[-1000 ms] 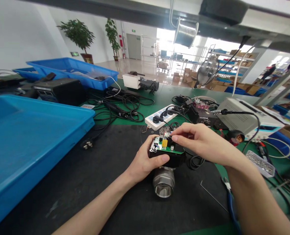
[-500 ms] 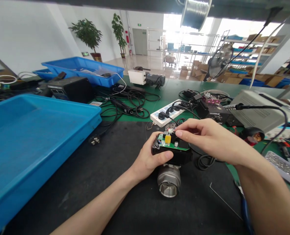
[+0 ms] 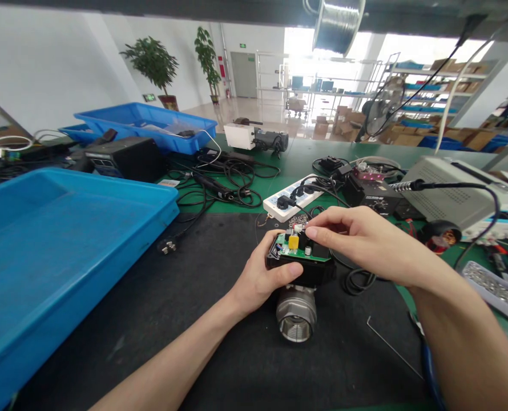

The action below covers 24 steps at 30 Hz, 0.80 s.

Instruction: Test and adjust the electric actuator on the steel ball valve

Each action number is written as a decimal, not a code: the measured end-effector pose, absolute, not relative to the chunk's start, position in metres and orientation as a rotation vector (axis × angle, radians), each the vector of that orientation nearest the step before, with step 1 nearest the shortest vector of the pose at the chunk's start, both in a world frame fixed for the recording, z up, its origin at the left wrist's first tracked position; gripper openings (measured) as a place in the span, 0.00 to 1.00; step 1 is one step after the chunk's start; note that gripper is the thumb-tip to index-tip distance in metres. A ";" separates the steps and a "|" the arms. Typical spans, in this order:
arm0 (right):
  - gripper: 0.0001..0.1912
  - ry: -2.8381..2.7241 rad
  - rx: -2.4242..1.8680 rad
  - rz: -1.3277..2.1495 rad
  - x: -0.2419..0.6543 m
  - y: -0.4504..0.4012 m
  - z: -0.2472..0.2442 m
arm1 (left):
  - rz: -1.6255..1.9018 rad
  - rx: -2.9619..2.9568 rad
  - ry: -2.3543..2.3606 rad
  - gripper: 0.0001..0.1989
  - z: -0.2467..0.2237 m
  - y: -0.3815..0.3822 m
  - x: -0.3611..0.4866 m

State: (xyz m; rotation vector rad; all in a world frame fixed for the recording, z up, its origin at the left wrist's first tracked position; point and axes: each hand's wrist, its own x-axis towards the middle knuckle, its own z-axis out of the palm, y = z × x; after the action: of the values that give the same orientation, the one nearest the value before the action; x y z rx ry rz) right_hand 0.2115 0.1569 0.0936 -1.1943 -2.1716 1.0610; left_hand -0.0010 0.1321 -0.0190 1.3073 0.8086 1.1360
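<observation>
A black housing point(image 3: 309, 273) with an exposed green circuit board point(image 3: 316, 257) sits atop a threaded metal valve body point(image 3: 297, 317) on the black mat. My left hand point(image 3: 265, 271) grips the housing's left side, thumb across its front. On the board stand a yellow component point(image 3: 293, 242) and a small round capacitor point(image 3: 308, 250). My right hand point(image 3: 339, 231) reaches over from the right, thumb and forefinger pinched at the board's back edge beside a white connector point(image 3: 297, 228). What the fingertips hold there is too small to make out.
A large blue tray point(image 3: 78, 194) fills the left. Behind the housing lie a power strip point(image 3: 292, 197) and tangled cables. On the right are a soldering station point(image 3: 374, 194), a bent metal rod point(image 3: 393, 348) and a box of small parts point(image 3: 496, 288).
Both hands stay on the housing, almost unmoved. The camera view has shifted very slightly.
</observation>
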 end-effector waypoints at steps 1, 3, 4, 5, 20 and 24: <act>0.15 -2.170 -1.195 1.063 0.211 0.157 0.094 | 1.136 1.306 0.808 0.33 -0.019 0.132 -0.001; 0.15 -2.164 -1.197 1.066 0.211 0.157 0.093 | 1.138 1.302 0.807 0.34 -0.019 0.132 -0.001; 0.15 -2.157 -1.203 1.067 0.211 0.157 0.093 | 1.140 1.301 0.808 0.34 -0.019 0.132 -0.001; 0.15 -2.150 -1.207 1.070 0.212 0.157 0.093 | 1.139 1.302 0.811 0.34 -0.019 0.132 -0.001; 0.15 -2.144 -1.219 1.074 0.211 0.158 0.091 | 1.141 1.302 0.813 0.33 -0.018 0.132 -0.001; 0.16 -2.144 -1.216 1.078 0.211 0.157 0.092 | 1.136 1.301 0.812 0.34 -0.018 0.132 -0.002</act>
State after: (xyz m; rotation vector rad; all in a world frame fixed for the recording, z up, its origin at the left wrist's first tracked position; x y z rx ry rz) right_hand 0.2109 0.1568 0.0922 -1.2158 -2.1443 1.0779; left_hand -0.0016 0.1316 -0.0182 1.3011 0.8117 1.1361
